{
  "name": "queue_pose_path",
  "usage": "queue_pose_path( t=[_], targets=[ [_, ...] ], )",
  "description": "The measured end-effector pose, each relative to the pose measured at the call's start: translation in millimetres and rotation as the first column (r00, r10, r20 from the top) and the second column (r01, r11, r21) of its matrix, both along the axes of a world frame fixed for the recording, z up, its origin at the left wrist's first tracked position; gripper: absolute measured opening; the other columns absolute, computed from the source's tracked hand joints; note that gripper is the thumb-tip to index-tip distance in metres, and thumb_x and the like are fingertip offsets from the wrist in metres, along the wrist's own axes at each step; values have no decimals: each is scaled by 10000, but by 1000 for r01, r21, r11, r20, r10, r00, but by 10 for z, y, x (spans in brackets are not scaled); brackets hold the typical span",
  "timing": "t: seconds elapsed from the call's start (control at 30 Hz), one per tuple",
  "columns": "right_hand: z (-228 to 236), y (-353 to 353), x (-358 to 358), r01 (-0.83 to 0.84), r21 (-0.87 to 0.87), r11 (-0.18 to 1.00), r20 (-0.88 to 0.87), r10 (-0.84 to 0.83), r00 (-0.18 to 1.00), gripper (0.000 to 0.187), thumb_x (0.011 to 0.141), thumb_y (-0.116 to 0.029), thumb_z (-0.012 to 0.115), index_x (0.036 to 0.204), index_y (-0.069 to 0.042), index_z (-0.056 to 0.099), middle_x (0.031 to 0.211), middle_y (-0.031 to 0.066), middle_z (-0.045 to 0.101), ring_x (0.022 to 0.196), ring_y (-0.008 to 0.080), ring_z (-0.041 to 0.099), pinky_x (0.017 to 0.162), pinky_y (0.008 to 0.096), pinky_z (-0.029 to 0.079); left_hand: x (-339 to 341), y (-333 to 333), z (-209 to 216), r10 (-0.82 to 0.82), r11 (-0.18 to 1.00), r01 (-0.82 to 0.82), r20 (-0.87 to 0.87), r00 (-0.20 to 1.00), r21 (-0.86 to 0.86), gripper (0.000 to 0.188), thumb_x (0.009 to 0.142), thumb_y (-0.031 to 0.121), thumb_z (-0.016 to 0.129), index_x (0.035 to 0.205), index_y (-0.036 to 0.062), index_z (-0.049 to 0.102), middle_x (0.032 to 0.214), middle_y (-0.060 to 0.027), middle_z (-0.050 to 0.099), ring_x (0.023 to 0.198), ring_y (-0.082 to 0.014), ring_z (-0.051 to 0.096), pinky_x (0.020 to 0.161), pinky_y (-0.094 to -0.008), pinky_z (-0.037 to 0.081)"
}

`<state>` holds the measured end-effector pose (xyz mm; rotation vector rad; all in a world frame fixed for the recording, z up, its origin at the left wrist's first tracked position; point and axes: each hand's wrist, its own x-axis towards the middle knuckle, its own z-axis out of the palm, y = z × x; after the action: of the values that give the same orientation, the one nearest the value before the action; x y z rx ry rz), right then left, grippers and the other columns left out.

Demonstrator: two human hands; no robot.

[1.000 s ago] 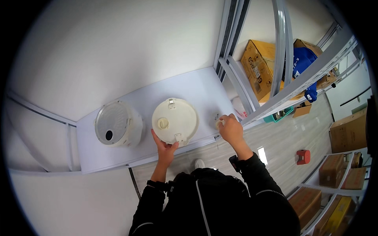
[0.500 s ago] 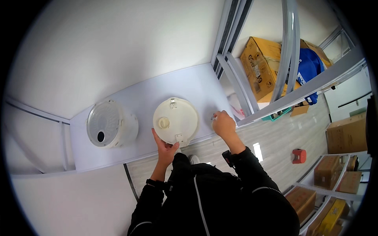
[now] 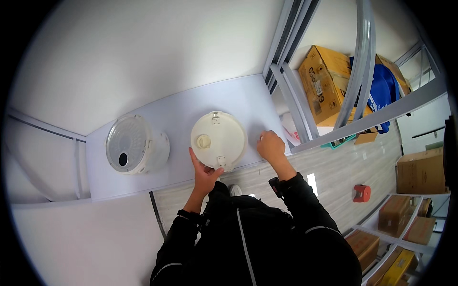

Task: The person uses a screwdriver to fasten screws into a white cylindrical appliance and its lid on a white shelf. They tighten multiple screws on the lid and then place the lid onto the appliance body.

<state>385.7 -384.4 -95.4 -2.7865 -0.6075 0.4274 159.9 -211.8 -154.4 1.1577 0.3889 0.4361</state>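
Observation:
A round cream-coloured lid (image 3: 230, 143) is over the middle of the white table, its flat face turned up. It bears two metal latches, one at the far edge and one at the near edge, and a raised round cap (image 3: 203, 141) on its left part. My left hand (image 3: 205, 176) is closed on the near-left rim, thumb by the near latch and fingers along the left edge. To the right of the lid, apart from it, my right hand (image 3: 272, 147) is held with curled fingers above the table. What its fingertips hold, if anything, is hidden.
A white bucket (image 3: 157, 150) with a clear ridged top and a dark round spot stands on the table (image 3: 114, 187) at left. Grey metal frame bars (image 3: 296, 107) rise at right, with a yellow carton (image 3: 322, 86) behind. A red stool (image 3: 361, 193) stands on the floor.
The view has shifted slightly. My left hand keeps its hold on the lid's rim. My right hand's fingers are turned a little more inward, and the small things at its fingertips no longer show.

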Motion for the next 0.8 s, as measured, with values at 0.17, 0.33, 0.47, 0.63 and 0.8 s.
queue_pose_path(
  t=[0.17,0.33,0.47,0.63,0.8],
  targets=[
    [23,21,52,-15,-35,999,-38,13,999,250,983,-246,632,1105,-78,772,1209,199,719,1089,424,739,926,510,603,23,-9,-44,12,1000,-12,26,1000,11,1365,868,-139,747,1690,222,-282,1688,-187,332,1459,-318,509,1166,-466,497],
    [-85,-2,72,-14,-23,1000,6,14,1000,225,965,-264,694,1088,-95,778,1156,184,725,1062,406,737,894,510,601,30,-9,-68,13,1000,-13,36,999,18,1356,870,-133,740,1689,215,-283,1683,-191,339,1460,-321,510,1162,-464,501],
    [-59,8,89,-10,-23,1000,-10,10,1000,220,983,-239,648,1106,-105,771,1193,182,717,1084,403,738,921,505,598,21,7,-49,8,1000,-9,18,1000,28,1343,877,-119,743,1692,206,-274,1675,-193,343,1452,-315,516,1143,-460,518],
    [23,-108,138,47,51,998,14,-48,999,177,956,-210,680,1091,-132,765,1153,172,716,1090,385,731,914,501,594,26,8,-24,13,999,-13,15,1000,29,1340,876,-112,748,1694,199,-267,1675,-188,339,1446,-310,520,1135,-459,525],
    [-129,-321,265,84,69,994,59,-88,994,168,917,-196,708,1062,-146,777,1139,167,724,1076,388,728,896,495,595,62,-10,0,-8,1000,7,27,1000,5,1330,883,-126,739,1690,184,-273,1703,-211,257,1503,-336,448,1206,-502,464]
  ],
)
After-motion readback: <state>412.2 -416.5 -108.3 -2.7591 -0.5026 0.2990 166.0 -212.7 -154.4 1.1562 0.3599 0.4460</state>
